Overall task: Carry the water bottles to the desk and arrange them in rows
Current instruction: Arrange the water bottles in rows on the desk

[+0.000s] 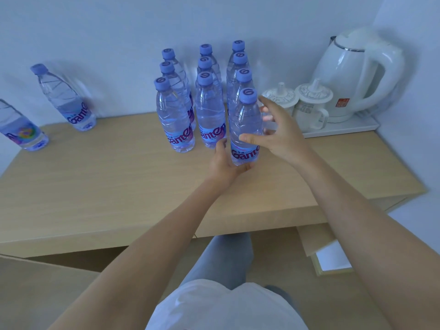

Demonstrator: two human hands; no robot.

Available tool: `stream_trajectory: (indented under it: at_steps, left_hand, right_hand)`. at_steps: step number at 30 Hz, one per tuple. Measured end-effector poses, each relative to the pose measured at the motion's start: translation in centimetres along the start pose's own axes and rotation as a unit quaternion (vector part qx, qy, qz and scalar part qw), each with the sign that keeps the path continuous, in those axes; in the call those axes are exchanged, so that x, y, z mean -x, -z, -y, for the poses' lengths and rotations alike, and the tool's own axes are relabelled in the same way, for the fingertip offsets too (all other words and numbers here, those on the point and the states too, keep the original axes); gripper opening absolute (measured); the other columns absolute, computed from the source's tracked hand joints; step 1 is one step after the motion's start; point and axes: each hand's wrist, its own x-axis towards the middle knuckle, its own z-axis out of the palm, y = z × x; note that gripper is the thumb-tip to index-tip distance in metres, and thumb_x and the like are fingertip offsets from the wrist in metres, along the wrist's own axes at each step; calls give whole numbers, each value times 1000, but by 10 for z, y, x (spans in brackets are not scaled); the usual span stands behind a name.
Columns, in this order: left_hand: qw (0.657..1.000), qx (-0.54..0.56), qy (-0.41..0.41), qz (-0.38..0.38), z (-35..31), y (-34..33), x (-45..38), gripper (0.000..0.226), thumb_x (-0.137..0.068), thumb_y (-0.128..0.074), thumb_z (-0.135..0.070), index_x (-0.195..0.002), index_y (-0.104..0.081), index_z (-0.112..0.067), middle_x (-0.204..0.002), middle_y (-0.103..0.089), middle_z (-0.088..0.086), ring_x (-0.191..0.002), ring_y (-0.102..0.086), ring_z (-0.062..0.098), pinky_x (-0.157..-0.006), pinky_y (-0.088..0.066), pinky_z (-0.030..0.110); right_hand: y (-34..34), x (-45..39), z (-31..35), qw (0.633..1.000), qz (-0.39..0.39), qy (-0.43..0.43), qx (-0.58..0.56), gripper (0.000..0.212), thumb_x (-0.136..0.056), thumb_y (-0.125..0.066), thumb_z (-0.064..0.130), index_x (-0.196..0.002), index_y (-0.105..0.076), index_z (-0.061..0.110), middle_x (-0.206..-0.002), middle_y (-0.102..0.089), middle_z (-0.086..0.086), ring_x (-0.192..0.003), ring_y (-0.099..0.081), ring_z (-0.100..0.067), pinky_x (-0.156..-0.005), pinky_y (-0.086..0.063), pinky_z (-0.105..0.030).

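Observation:
Several clear water bottles with purple caps stand in three columns at the back middle of the wooden desk [95, 186]. The front bottle [246, 115] of the right column is upright, and my left hand [223, 165] grips its base from the left. My right hand [283, 134] hovers at its right side with fingers spread, thumb in front of the label and fingers behind, not closed on it. The left column's front bottle [175, 120] and the middle column's front bottle [209, 113] stand just left of it. Two more bottles stand apart at the far left [69, 98] and the left edge [21, 129].
A white electric kettle [352, 75] and two white lidded cups [281, 98] [312, 103] sit on a white tray [357, 126] at the desk's back right, close behind my right hand. A cardboard box [35, 282] is at lower left, below the desk edge.

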Motion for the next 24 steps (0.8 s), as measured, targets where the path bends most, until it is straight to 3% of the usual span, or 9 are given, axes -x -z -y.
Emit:
stream_trajectory:
  at_steps: [2,5,9,11,14,17,20,22,24]
  left_hand:
    - [1000,-12,24,3,-7,11,13,86,-76,-83,-23,-143,-29,-11,-148,-37,4,-131,-38,13,-101,-33,26]
    - [998,-15,50,-22,-19,33,38,79,-82,-77,-30,-143,-31,-12,-149,-37,4,-135,-36,14,-101,-32,26]
    - [994,0,89,-65,-41,65,76,74,-85,-74,-35,-143,-33,-14,-145,-40,2,-132,-38,10,-106,-35,30]
    - [992,5,96,-86,-53,81,96,73,-84,-74,-37,-142,-34,-16,-143,-42,1,-131,-39,9,-109,-36,33]
    - [987,26,102,-120,-69,108,124,72,-83,-75,-37,-140,-36,-16,-142,-43,-1,-131,-39,7,-108,-36,32]
    - [979,48,121,-157,-77,138,140,69,-83,-76,-31,-138,-38,-15,-139,-45,0,-123,-44,10,-98,-36,27]
    - [969,71,144,-187,-74,174,145,65,-84,-76,-27,-137,-40,-16,-136,-46,-1,-119,-45,12,-92,-34,24]
    - [963,79,151,-211,-67,202,142,62,-84,-76,-25,-135,-41,-15,-132,-47,-2,-119,-45,12,-94,-35,25]
    - [957,76,155,-231,-55,235,135,61,-84,-76,-25,-134,-43,-15,-130,-48,-2,-118,-45,10,-97,-36,27]
  right_hand:
    - [3,9,7,999,-36,-15,-12,91,-64,-88,46,-142,-42,37,-124,-52,28,-116,-52,1,-99,-50,-32]
    - [13,22,28,995,-97,-21,-22,87,-71,-88,36,-144,-43,22,-133,-52,7,-120,-52,-4,-102,-47,-29]
    - [22,32,80,994,-108,7,-33,66,-77,-83,30,-133,-50,21,-129,-53,11,-118,-51,0,-103,-46,-27]
    - [16,38,107,995,-83,19,-46,57,-80,-81,27,-128,-51,26,-125,-53,16,-116,-51,6,-101,-45,-19]
    - [-8,44,146,997,-15,14,-68,57,-82,-81,24,-131,-53,20,-127,-55,14,-117,-53,3,-96,-42,-10]
    - [-41,43,176,996,49,0,-75,60,-82,-81,26,-133,-52,19,-125,-54,18,-114,-53,4,-91,-41,-6]
    - [-81,35,198,992,95,-12,-79,63,-81,-81,30,-136,-51,21,-132,-55,10,-116,-53,-1,-97,-43,-14]
    - [-111,26,209,990,115,-22,-77,65,-81,-81,31,-137,-50,22,-134,-53,7,-120,-52,-9,-103,-44,-26]
    - [-147,12,218,988,133,-25,-71,65,-81,-81,31,-137,-50,22,-135,-51,8,-119,-52,-11,-103,-43,-28]
